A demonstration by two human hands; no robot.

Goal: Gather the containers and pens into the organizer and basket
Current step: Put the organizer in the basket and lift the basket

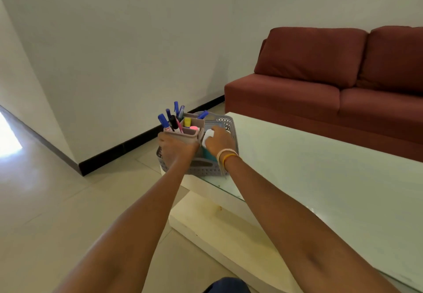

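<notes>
Grey plastic basket [219, 121] w/ little holes sits on the near-left corner of the glass table [320, 167]. Inside it, on the left side, stands a tan organizer [194, 126] w/ a few slots. Blue pens [163, 120] and a black one stick up out of the organizer's left slot, tilted a bit, and more blue pens poke up at the back. A yellow cap [187, 122] and a pink cap [194, 128] show in the middle slots. Left hand [177, 147] is wrapped round the near side of the organizer, fingers curled on it & gripping. Right hand [220, 143] is over the right part of the basket, fingers bent round a white container [207, 136], holding it just beside the organizer. Something teal [209, 154] shows under that hand, inside the basket; can't tell what it is. Right wrist has a white band and an orange band [229, 156]. Both arms reach out long from the person. Behind the table is a dark red sofa [332, 75], near a pale wall w/ a black strip at the bottom. Floor is light tile.
</notes>
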